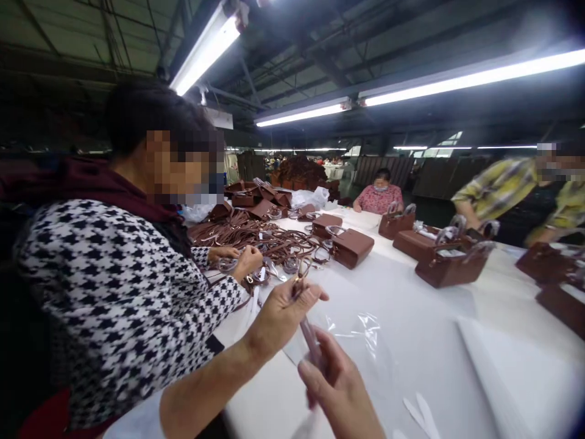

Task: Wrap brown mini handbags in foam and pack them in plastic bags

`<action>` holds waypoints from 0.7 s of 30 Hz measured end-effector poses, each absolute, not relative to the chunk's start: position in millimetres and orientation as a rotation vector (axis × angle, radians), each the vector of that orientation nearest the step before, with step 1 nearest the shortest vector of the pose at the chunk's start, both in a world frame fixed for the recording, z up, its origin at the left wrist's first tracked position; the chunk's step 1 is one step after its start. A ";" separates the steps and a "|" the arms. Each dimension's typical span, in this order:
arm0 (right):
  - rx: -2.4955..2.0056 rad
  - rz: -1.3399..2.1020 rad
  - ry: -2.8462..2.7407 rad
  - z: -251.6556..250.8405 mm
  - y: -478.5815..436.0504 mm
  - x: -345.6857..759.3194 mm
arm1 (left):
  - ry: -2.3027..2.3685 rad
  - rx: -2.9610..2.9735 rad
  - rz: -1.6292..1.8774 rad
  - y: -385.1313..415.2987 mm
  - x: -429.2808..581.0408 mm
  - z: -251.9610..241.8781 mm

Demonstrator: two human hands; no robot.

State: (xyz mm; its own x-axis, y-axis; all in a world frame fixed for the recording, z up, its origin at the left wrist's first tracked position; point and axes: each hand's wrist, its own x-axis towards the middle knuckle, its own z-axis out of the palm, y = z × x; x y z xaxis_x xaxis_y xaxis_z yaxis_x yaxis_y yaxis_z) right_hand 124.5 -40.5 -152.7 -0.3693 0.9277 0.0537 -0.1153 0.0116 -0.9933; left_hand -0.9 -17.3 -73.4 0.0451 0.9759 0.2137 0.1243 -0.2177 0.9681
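Near the middle of the head view, my left hand [284, 310] is closed around a brown strap [311, 339] with a gold-coloured metal end above the fingers. Lower down, the fingers of my right hand [342, 383] are curled round the strap's lower part, which looks covered in clear plastic. Both hands are above the white table [425, 323]. A flat clear plastic bag [361, 329] lies just right of them. Part of the strap is hidden by my fingers.
Close on the left, a co-worker in a houndstooth jacket [137, 305] handles straps beside a large strap pile [247, 238]. Brown handbags [354, 247] stand across the table, more [450, 268] to the right. White paper strips [423, 414] lie near the front. Two other people are beyond.
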 end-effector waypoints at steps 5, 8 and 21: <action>-0.939 0.860 -2.041 -156.9 -36.8 189.2 | 0.881 1.273 0.864 -7.5 -34.6 -72.4; -0.833 0.779 -2.284 -143.3 -31.5 216.2 | 0.774 1.345 0.601 -2.6 -40.8 -77.4; -0.820 0.708 -2.378 -114.3 -15.1 247.2 | 0.437 0.882 0.358 -44.9 18.0 -113.8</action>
State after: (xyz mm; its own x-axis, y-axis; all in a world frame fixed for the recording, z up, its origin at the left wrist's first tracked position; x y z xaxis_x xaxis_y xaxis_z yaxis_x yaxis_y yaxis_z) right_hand 247.2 -15.1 -114.3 -0.6798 0.6691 0.3004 0.3957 0.6794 -0.6179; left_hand 18.0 -44.9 -113.8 0.8547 0.4713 -0.2175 -0.1200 0.5871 0.8006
